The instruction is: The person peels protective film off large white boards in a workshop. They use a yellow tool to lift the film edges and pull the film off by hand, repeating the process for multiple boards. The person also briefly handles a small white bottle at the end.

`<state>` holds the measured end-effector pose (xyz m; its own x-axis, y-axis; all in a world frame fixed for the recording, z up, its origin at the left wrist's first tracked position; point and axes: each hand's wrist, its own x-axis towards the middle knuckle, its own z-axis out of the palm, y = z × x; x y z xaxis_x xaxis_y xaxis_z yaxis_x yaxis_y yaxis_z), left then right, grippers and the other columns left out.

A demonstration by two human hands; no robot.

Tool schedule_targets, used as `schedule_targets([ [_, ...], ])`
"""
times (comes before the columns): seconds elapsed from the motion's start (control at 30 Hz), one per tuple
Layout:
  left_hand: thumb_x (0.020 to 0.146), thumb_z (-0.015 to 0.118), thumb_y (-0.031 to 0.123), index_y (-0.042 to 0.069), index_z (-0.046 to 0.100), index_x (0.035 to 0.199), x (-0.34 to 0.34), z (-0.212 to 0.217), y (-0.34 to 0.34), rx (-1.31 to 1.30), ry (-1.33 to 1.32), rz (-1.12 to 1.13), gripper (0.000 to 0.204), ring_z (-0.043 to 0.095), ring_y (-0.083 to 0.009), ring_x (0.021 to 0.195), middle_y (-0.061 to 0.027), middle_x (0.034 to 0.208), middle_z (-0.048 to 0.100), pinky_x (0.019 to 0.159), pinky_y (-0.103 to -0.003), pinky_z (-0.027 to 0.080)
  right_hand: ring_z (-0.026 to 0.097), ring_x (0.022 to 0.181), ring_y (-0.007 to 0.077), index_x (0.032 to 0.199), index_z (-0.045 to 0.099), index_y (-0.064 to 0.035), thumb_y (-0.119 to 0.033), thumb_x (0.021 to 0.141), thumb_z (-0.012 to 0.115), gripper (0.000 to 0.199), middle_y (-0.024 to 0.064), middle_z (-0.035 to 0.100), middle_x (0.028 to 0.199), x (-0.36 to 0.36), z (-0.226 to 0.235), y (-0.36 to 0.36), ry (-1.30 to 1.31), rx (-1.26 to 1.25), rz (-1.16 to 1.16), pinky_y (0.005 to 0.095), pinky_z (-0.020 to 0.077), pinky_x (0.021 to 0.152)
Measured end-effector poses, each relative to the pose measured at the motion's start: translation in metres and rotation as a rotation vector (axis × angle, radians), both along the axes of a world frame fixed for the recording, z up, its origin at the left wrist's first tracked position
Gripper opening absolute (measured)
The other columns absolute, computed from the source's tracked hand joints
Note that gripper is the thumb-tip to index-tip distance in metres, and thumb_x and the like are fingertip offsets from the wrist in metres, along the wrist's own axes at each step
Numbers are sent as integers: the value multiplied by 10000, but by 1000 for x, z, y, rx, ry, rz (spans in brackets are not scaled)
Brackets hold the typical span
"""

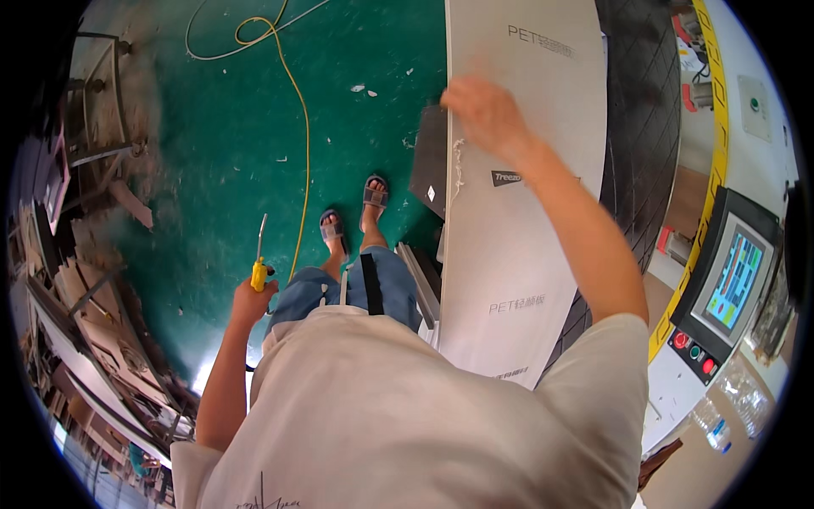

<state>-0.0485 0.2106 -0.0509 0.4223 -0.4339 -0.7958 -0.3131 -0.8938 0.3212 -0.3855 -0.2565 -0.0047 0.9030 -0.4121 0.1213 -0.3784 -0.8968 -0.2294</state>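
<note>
Head view, looking straight down the person's own body: a pale beige T-shirt (373,416), denim shorts (356,293) and two sandalled feet (354,216) were seen on a green painted floor (229,153). The left hand (253,299) was held low at the person's left side, its fingers wrapped tightly round the yellow grip of a slim air-blow gun with a thin metal nozzle (259,263); the nozzle was pointed away from the body, toward the top of the picture. A yellow hose (298,127) was traced from near the gun across the floor to a loop at the upper edge. The right hand (479,110) was raised at arm's length and laid on the left edge of a large white film-covered rectangular panel (526,212); the fingers were blurred, so it could not be told whether they were spread or pressed together, nor whether the edge was gripped or merely touched. The panel was seen lying flat on a dark grid-patterned machine bed (636,119), to the person's right, with frayed white strands of film hanging from its left edge. A small dark board (431,161) was seen just beside that edge, below the right hand. Further right, a grey control console with a coloured screen (733,280) and round buttons was visible. Wood offcuts and dust (102,254) were piled at the far left.
</note>
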Motion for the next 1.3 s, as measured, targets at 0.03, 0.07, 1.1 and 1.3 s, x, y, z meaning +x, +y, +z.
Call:
schedule_targets([
  [0.03,882,701,274,105,682,1243,2,-7,5,-5,1,-32,399,691,-197,695,-79,823,749,661,-343,523,625,888,277,901,608,-94,-20,775,610,146,60,578,890,-10,4,29,-18,-4,19,397,537,692],
  [0.07,881,699,281,108,683,1242,5,-12,9,-10,0,-62,401,701,-208,705,-81,820,750,666,-348,525,621,872,255,822,561,-88,-27,757,615,104,56,541,856,-18,7,57,-36,-8,39,391,533,656],
  [1.1,885,685,268,102,664,1230,27,-49,235,-61,-9,-65,383,681,-157,659,-77,813,756,627,-315,517,665,1001,319,920,762,-105,-180,863,654,143,98,684,990,-63,15,231,24,-103,-572,467,558,817],
  [1.3,867,702,277,110,689,1212,-26,-60,298,-52,-27,-100,383,706,-196,703,-98,791,745,654,-344,530,637,992,257,999,700,-137,-62,855,620,180,21,633,955,-127,-2,362,24,-78,-259,395,564,731],
])
